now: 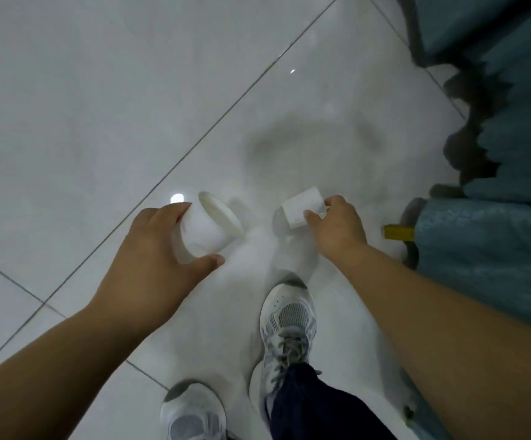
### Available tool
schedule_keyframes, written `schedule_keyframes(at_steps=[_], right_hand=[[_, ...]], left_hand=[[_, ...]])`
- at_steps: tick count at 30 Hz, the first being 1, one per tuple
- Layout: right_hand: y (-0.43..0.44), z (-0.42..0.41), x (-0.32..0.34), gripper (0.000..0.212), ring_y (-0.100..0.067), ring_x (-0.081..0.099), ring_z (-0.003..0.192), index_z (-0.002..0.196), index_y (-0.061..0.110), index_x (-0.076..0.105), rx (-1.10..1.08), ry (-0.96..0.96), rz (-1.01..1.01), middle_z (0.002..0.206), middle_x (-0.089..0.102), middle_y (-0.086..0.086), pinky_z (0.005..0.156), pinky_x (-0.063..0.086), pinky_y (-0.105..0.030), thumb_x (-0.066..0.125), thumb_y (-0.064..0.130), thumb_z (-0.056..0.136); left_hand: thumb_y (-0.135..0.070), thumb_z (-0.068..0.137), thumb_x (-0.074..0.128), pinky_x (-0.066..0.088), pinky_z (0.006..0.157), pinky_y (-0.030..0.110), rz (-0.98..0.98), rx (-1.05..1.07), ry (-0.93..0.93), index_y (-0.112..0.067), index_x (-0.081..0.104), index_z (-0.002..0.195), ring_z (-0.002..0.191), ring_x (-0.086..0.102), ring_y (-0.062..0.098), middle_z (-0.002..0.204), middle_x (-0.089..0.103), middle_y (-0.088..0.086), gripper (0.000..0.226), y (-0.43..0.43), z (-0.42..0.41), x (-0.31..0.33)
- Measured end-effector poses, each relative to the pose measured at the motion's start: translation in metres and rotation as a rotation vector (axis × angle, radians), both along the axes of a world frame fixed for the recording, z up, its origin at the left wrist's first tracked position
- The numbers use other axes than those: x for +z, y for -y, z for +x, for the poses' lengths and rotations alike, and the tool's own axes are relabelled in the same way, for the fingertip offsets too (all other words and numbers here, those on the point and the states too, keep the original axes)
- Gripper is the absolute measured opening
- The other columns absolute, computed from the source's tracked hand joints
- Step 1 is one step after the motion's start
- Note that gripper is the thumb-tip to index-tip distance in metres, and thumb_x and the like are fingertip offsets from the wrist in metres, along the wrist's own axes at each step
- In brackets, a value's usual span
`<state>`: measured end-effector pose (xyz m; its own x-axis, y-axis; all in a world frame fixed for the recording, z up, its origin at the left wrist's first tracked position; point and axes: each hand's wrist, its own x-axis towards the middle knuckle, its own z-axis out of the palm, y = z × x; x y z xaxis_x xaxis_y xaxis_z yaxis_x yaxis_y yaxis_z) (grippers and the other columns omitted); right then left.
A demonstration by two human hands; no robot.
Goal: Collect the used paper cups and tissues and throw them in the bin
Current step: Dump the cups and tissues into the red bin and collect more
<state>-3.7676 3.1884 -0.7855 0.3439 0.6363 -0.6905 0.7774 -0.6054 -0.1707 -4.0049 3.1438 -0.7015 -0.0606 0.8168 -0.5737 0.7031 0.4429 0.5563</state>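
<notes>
Two white paper cups lie on their sides on the glossy white tiled floor [83,106]. My left hand [156,252] grips the larger-looking cup [208,225], whose open mouth points up and to the right. My right hand [337,227] pinches the second cup [302,206] between thumb and fingers; this cup lies tilted, close to the floor. No tissue and no bin are in view.
Teal pleated fabric [511,147], like a table skirt or curtain, hangs along the right side. A small yellow piece [399,232] sticks out at its base. My two grey-white sneakers [288,325] and a dark trouser leg stand below the cups.
</notes>
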Motion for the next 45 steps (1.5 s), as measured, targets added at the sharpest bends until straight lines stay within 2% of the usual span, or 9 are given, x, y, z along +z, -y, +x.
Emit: schedule_keyframes(at_steps=[4,9,12,18,25,30,35,40,45], right_hand=[[-0.004,0.000,-0.009,0.025,-0.027,0.057,0.105,0.116,0.009,0.053,-0.018,-0.038,-0.004,0.116,0.059,-0.010,0.078,0.041,-0.028,0.051,0.027,0.098],[-0.011,0.001,0.032,0.020,-0.024,0.058,0.101,0.111,0.010,0.055,-0.022,-0.102,0.068,0.118,0.059,-0.010,0.083,0.045,-0.025,0.051,0.024,0.098],[-0.018,0.004,0.082,0.012,-0.016,0.051,0.085,0.094,0.016,0.052,0.036,-0.107,0.142,0.115,0.052,-0.007,0.075,0.040,-0.022,0.055,0.027,0.096],[-0.039,0.000,0.225,0.012,-0.006,0.043,0.099,0.087,0.020,0.053,0.041,-0.191,0.308,0.136,0.036,0.000,0.083,0.028,-0.006,0.063,0.025,0.091],[-0.092,-0.020,0.391,0.028,-0.018,0.053,0.108,0.071,0.034,0.046,-0.041,-0.332,0.405,0.131,0.044,-0.001,0.090,0.049,-0.031,0.068,0.026,0.085],[-0.135,-0.041,0.497,0.025,-0.014,0.057,0.097,0.087,0.037,0.048,-0.135,-0.436,0.489,0.108,0.056,0.004,0.084,0.053,-0.033,0.071,0.032,0.080],[-0.175,-0.075,0.579,0.039,0.005,0.052,0.090,0.111,0.032,0.044,-0.212,-0.535,0.548,0.101,0.049,0.023,0.062,0.043,-0.001,0.072,0.033,0.083],[-0.205,-0.124,0.628,0.047,0.000,0.055,0.096,0.118,0.028,0.045,-0.323,-0.621,0.614,0.107,0.052,0.020,0.068,0.048,-0.013,0.072,0.033,0.081],[-0.240,-0.167,0.662,0.055,-0.008,0.056,0.103,0.128,0.026,0.043,-0.299,-0.683,0.609,0.116,0.053,0.012,0.080,0.051,-0.023,0.070,0.036,0.080]], left_hand=[[-0.036,0.068,0.080,0.035,0.079,0.021,-0.018,-0.007,0.006,-0.028,0.047,0.128,0.096,0.044,0.009,0.110,0.043,-0.008,0.068,-0.005,0.000,-0.005],[-0.036,0.068,0.080,0.036,0.083,0.025,-0.008,-0.011,0.013,-0.028,0.048,0.128,0.098,0.044,0.010,0.112,0.045,-0.008,0.068,-0.018,0.005,0.029],[-0.033,0.069,0.081,0.034,0.079,0.020,0.011,-0.007,0.036,-0.027,0.049,0.129,0.098,0.043,0.008,0.111,0.045,-0.008,0.068,-0.029,0.009,0.074],[-0.032,0.069,0.081,0.033,0.071,0.009,0.034,0.003,0.054,-0.027,0.050,0.128,0.094,0.043,0.006,0.110,0.045,-0.008,0.067,-0.066,0.012,0.193],[-0.029,0.070,0.081,0.041,0.086,0.030,0.099,0.017,0.080,-0.025,0.052,0.124,0.100,0.045,0.012,0.110,0.048,-0.005,0.061,-0.126,0.009,0.352],[-0.030,0.071,0.081,0.043,0.085,0.032,0.141,0.006,0.101,-0.025,0.053,0.122,0.101,0.049,0.015,0.113,0.051,-0.003,0.059,-0.156,-0.007,0.441],[-0.029,0.070,0.082,0.041,0.089,0.031,0.180,-0.019,0.105,-0.025,0.051,0.129,0.104,0.048,0.016,0.117,0.049,0.000,0.067,-0.195,-0.041,0.493],[-0.035,0.071,0.080,0.042,0.096,0.037,0.207,-0.145,0.099,-0.028,0.046,0.135,0.112,0.044,0.019,0.123,0.049,0.001,0.072,-0.247,-0.087,0.529],[-0.034,0.074,0.079,0.037,0.096,0.030,0.235,-0.273,0.064,-0.032,0.040,0.139,0.117,0.041,0.020,0.125,0.044,-0.003,0.075,-0.299,-0.126,0.566]])
